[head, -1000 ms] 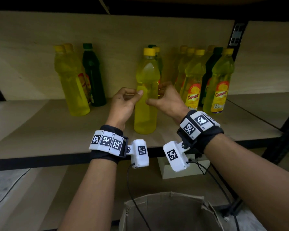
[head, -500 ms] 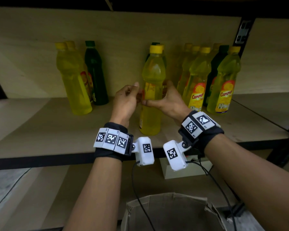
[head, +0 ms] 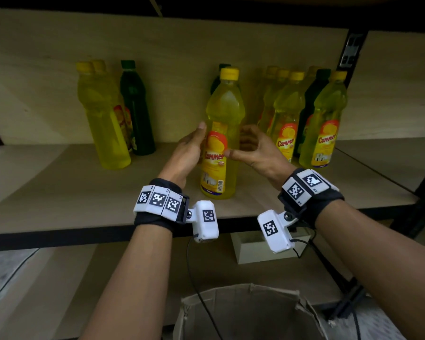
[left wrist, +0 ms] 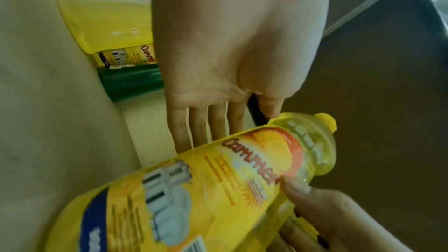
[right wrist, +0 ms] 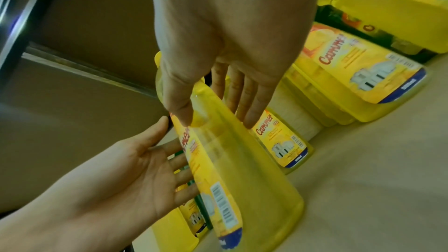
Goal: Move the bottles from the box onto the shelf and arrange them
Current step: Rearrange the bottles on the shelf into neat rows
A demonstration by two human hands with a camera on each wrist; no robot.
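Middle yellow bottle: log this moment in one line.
yellow bottle: upright on shelf, label forward | left hand: straight fingers touch it | right hand: thumb and fingers round it

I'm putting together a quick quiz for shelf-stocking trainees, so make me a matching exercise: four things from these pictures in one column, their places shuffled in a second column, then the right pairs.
Things
1. middle yellow bottle
2. left dark green bottle
3. cardboard box
4. pale block

Places
A. on the lower level, under the front edge of the shelf
B. standing on the shelf between the left hand and the right hand
C. lowest in the head view, below both arms
D. by the back wall, just right of the left yellow bottles

Pairs: 1-B, 2-D, 3-C, 4-A
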